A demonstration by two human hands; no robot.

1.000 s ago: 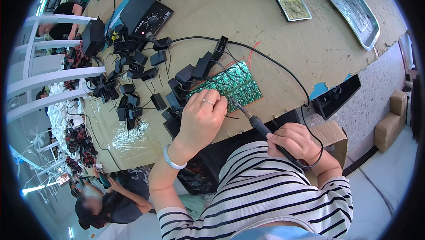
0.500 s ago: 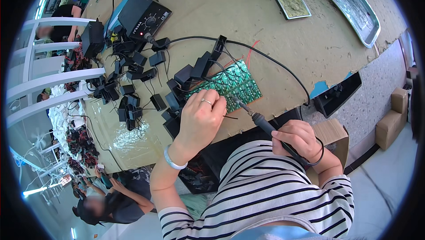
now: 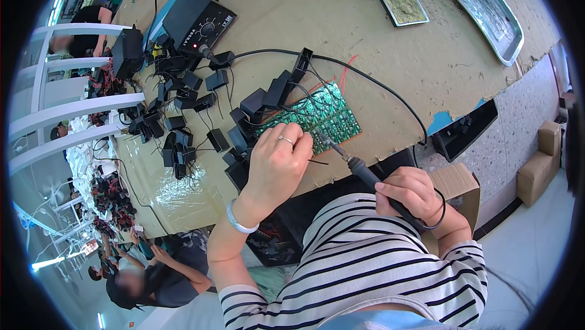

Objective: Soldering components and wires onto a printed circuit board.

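My right hand (image 3: 407, 196) is wrapped round the dark handle of a soldering iron (image 3: 364, 171). The iron's tip points up and left onto a green circuit board panel (image 3: 335, 113) lying on the bench. Over the panel's near left part, my left hand (image 3: 280, 153) has its fingers pinched together. A short dark wire end (image 3: 317, 162) sticks out beside those fingers, so they seem closed on a thin wire; the fingertips themselves are hidden. Small black box-shaped housings (image 3: 277, 90) with thin wires stand along the panel's left and far edges.
A black soldering station (image 3: 196, 22) with a lit red lamp stands at the back left, its cable looping across the bench. More black housings (image 3: 183, 147) lie left. An iron stand with a sponge tray (image 3: 405, 9) and a metal tray (image 3: 509, 37) stand far right. A co-worker (image 3: 158, 281) sits lower left.
Both hands stay almost in place; the soldering iron has shifted very slightly with my right hand. At the lower left, another person's head has come into view behind the co-worker.
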